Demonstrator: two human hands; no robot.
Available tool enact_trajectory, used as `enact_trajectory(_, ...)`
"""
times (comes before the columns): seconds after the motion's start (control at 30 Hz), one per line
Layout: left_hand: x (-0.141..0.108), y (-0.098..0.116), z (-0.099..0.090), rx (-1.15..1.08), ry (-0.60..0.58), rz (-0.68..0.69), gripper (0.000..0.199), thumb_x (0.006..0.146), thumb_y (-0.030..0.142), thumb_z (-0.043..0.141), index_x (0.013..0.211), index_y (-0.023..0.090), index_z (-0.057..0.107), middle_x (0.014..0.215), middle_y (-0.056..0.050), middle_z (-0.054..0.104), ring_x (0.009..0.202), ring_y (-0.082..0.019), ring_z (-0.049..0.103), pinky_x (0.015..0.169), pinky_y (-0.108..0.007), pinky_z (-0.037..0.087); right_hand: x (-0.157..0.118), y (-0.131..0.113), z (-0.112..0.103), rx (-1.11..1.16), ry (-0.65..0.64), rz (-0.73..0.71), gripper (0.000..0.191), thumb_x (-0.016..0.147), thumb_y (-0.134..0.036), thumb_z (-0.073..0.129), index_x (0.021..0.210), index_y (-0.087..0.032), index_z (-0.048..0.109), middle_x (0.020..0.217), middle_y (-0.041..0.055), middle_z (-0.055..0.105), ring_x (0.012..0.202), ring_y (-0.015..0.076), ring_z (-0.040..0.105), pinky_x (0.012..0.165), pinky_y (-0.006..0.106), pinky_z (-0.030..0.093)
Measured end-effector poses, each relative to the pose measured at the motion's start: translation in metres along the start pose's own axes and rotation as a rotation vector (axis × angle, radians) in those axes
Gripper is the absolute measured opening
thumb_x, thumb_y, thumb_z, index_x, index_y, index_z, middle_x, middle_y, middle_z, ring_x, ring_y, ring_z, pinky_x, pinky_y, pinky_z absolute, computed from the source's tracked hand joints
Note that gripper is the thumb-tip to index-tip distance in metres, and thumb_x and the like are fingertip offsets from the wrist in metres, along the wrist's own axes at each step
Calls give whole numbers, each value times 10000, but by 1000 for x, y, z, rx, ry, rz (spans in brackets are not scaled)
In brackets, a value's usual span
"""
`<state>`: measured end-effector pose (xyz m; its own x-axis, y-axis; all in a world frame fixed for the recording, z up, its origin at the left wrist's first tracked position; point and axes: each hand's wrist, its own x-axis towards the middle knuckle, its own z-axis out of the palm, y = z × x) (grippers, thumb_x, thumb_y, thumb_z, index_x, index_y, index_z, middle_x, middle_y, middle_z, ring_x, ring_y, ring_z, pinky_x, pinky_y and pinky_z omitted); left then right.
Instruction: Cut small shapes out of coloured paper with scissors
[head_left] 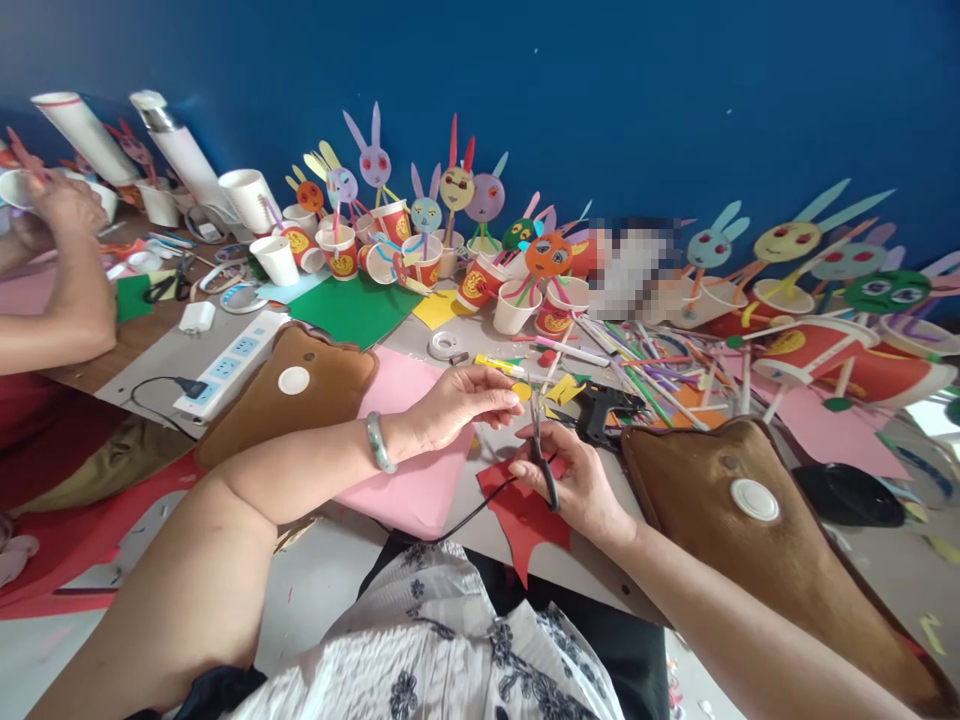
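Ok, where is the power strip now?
In the head view, the power strip lies on the left, between the white charger and a brown plush bag.

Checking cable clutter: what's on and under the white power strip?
A black plug is in the near end of the power strip. Grey tabletop shows beside it; directly underneath is covered.

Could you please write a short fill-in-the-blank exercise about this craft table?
The scissors are in the person's ____ hand.
The bangle is on the person's ____ wrist.
The wall behind the paper cups is ____.
The large paper sheet beneath the left forearm is ____.
Missing words: right; left; blue; pink.
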<state>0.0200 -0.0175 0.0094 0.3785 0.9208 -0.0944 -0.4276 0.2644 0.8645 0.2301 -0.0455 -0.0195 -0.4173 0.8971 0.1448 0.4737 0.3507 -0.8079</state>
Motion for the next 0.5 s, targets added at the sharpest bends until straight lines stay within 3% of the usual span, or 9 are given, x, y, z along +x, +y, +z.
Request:
enact_trajectory(0.3,-2,-4,2,-19,-58,-69,366,689,329,849,821,149,558,744,-18,708,685,-121,687,687,-264,514,2,1,2,-63,24,-25,484,811,-685,695,953,-223,664,705,40,742,716,237,653,769,396,505)
enact_trajectory(0.5,-2,-4,0,53,-22,-60,246,750,328,790,825,135,657,727,-11,682,685,-106,652,693,-260,488,0,1,2,-9,-2,3,490,809,-680,703,991,-228,651,717,38,751,693,229,670,715,378,519)
